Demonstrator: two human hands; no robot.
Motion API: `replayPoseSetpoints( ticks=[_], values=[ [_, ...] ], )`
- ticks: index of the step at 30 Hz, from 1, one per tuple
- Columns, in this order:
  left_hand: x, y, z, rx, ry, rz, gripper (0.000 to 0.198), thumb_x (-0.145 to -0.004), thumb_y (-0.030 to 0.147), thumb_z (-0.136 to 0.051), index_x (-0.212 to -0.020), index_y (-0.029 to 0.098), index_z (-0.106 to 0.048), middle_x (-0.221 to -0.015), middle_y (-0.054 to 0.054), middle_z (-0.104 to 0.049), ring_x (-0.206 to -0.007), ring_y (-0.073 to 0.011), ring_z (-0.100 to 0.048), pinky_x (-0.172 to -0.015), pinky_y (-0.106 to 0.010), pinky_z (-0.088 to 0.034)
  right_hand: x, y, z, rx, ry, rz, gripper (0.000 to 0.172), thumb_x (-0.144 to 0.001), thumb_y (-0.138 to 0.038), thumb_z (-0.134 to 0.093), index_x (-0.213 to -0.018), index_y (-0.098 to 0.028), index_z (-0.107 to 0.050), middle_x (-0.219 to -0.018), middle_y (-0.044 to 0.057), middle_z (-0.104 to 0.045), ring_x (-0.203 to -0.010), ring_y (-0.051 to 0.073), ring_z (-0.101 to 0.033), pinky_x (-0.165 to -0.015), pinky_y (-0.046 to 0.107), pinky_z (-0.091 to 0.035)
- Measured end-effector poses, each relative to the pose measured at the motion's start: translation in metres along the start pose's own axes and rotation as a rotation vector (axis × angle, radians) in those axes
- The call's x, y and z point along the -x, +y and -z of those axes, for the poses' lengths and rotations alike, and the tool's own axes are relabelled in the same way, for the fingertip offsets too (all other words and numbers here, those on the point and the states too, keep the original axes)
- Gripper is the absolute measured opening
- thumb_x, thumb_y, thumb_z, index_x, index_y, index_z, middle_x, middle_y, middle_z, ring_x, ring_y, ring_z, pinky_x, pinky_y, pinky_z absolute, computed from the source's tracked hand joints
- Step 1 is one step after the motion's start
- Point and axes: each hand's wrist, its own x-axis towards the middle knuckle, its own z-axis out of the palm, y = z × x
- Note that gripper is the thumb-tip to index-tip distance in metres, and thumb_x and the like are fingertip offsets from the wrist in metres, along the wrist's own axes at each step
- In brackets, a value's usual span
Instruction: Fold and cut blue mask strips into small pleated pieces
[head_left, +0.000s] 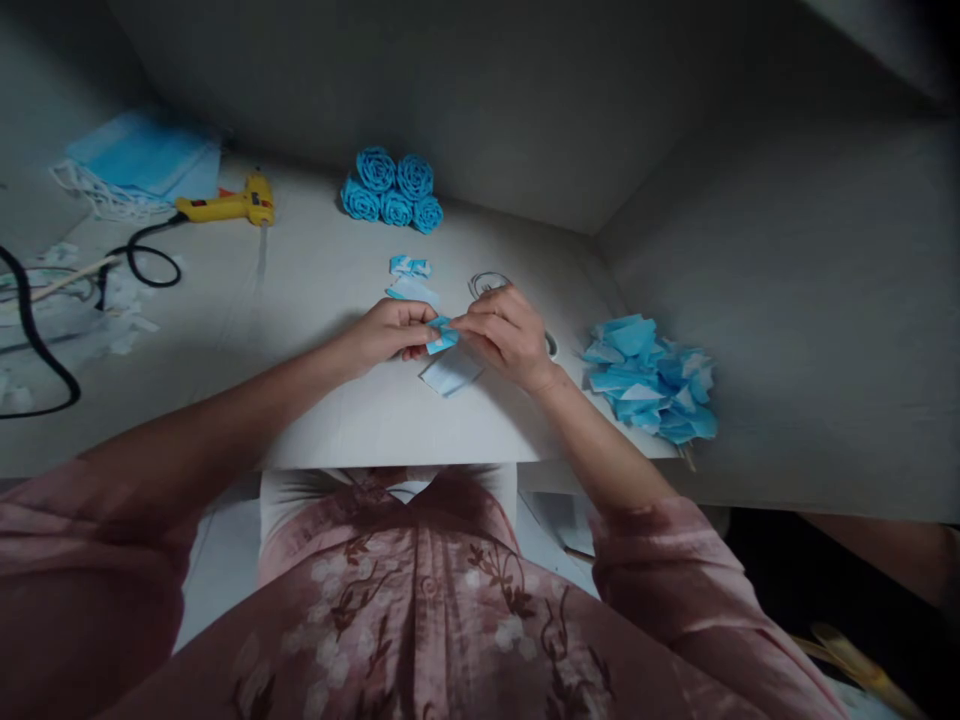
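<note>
My left hand [391, 331] and my right hand [505, 333] meet over the middle of the white table [315, 400]. Both pinch a small blue fabric piece [442, 335] between their fingertips. A pale blue-white strip [452, 371] lies on the table just under them. Two more small blue pieces [410, 279] lie a little beyond my hands. Behind those sits a cluster of several finished blue fabric roses [393, 190].
A pile of cut blue fabric pieces [651, 378] lies at the right table edge. A yellow glue gun [229, 205] with a black cord [45, 350] rests at the back left, near a stack of blue face masks [139, 160]. White scraps litter the left. Grey walls close the corner.
</note>
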Motion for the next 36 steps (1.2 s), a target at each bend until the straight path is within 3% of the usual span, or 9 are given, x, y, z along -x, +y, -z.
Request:
replayPoseSetpoints(
  ticks=[14,25,31,36],
  values=[
    [-0.001,-0.005,0.001,0.011,-0.055,0.014,0.013,-0.077,0.022,-0.077,-0.071,0.018,-0.067,-0.059,0.001,-0.06,-0.053,-0.009,-0.052,-0.051,-0.022,-0.037,0.01,0.003,-0.003,0.014,-0.032,0.026,0.032,-0.115,-0.034,-0.05,-0.112,-0.032,-0.082,-0.094,0.005,-0.069,-0.091,0.019,-0.064,-0.078,0.034,-0.053],
    [-0.001,-0.004,0.001,0.057,-0.085,0.033,0.014,-0.079,0.025,-0.078,-0.075,0.019,-0.065,-0.06,0.001,-0.061,-0.054,-0.0111,-0.056,-0.053,-0.023,-0.04,0.007,0.003,0.009,0.013,-0.23,-0.04,0.033,-0.114,-0.028,-0.049,-0.116,-0.032,-0.082,-0.095,0.004,-0.071,-0.093,0.02,-0.064,-0.076,0.034,-0.051],
    [0.0,-0.006,0.001,0.118,-0.114,-0.014,0.025,-0.075,0.038,-0.082,-0.075,0.019,-0.065,-0.061,-0.001,-0.063,-0.055,-0.0122,-0.056,-0.053,-0.025,-0.041,0.006,0.006,0.013,0.077,-0.224,0.039,0.033,-0.114,-0.022,-0.049,-0.122,-0.034,-0.078,-0.097,0.003,-0.072,-0.093,0.019,-0.065,-0.071,0.032,-0.049],
    [-0.002,-0.008,0.0,0.044,-0.043,-0.031,0.027,-0.074,0.038,-0.083,-0.072,0.02,-0.063,-0.059,0.001,-0.059,-0.053,-0.011,-0.053,-0.052,-0.024,-0.039,-0.001,0.006,0.014,0.098,-0.271,0.057,0.031,-0.114,-0.022,-0.049,-0.121,-0.034,-0.077,-0.098,0.003,-0.073,-0.094,0.019,-0.066,-0.071,0.032,-0.047]
  ],
)
